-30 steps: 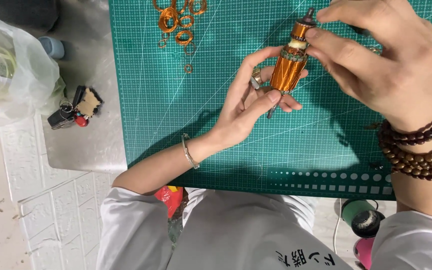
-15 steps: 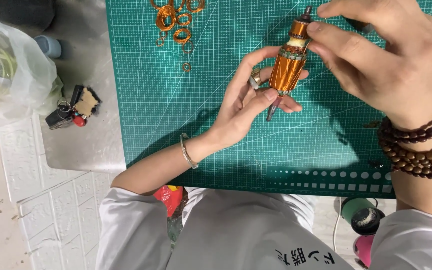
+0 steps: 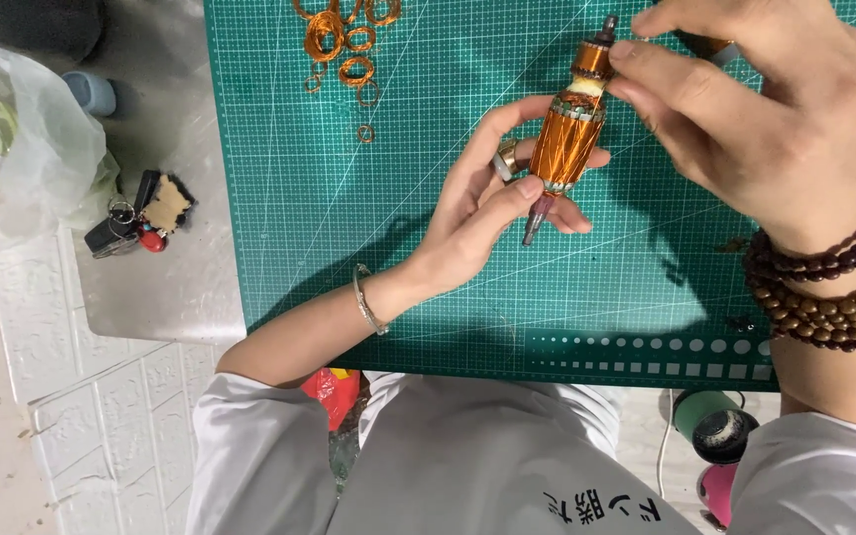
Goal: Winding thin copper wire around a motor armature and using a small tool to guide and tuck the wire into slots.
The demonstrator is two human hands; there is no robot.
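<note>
Copper-wound motor armature [image 3: 567, 144], steel shaft, upright, left hand [image 3: 487, 213] fingers gripping, right hand [image 3: 755, 109] fingers pinching top.

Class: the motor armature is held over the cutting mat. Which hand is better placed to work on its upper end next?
Probably the right hand: its fingertips already touch the armature near the top, while the left hand is occupied cradling its lower half.

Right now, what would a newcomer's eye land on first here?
The copper-wound motor armature, held above the green cutting mat near the top centre: the left hand cradles its lower end, and the right hand pinches the upper shaft end. Next, the brown bead bracelets on the right wrist, and the loose copper wire coils on the mat's top edge. A bunch of keys lies left of the mat.
</note>
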